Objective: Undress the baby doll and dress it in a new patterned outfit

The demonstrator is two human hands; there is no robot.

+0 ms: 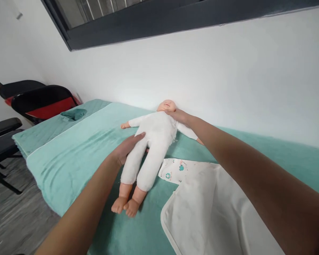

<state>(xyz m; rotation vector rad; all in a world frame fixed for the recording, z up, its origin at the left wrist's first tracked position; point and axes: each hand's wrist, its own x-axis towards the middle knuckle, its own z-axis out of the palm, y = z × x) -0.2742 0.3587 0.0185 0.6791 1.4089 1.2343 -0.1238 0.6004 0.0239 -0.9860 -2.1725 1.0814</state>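
Note:
A baby doll (151,141) with a white cloth body lies on its back on a teal sheet (77,152), head toward the wall. My left hand (127,147) rests flat against the doll's hip and upper leg, fingers stretched out. My right hand (178,115) lies at the doll's neck and shoulder, just under its head, fingers extended and touching it. A white blanket (212,209) with a printed corner lies spread on the sheet to the right of the doll's legs, under my right forearm.
The bed's front edge runs along the lower left, with grey floor (13,219) beyond. Black and red folding chairs (39,102) stand at the left. A small bunched teal cloth (73,114) lies near the bed's far left corner. A white wall backs the bed.

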